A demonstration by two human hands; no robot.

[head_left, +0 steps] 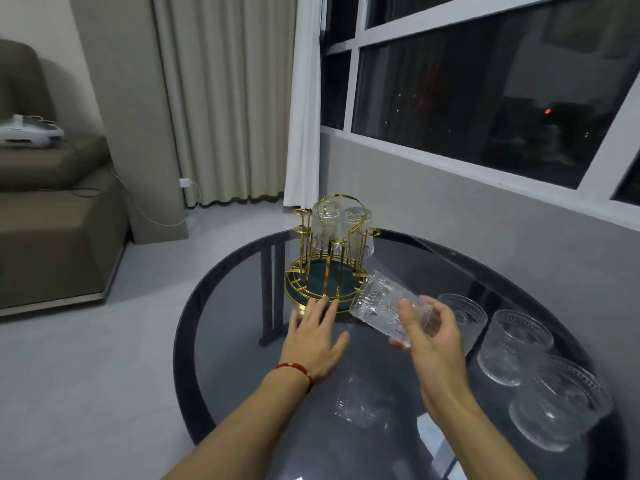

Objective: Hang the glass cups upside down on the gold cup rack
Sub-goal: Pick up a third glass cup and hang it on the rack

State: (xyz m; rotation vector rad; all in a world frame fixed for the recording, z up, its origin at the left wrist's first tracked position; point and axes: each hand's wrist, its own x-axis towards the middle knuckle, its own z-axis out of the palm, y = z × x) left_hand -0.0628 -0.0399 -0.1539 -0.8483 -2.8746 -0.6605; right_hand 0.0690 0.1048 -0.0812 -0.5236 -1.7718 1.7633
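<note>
The right hand [427, 336] grasps a tilted glass cup [388, 301] just right of the gold rack [329, 258]; the left hand [313, 336] lies spread, grasping nothing.

- Two bare forearms reach in from the bottom edge, with no sleeves showing on either one.
- The left hand [313, 344] is bare: no ring and no glove.
- A thin red cord bracelet [296, 370] circles the left wrist, with a small knot or bead at its outer side.
- The right hand [433, 336] and wrist carry no ring, watch or band.

Dim indoor light, wide-angle edge warp
</note>
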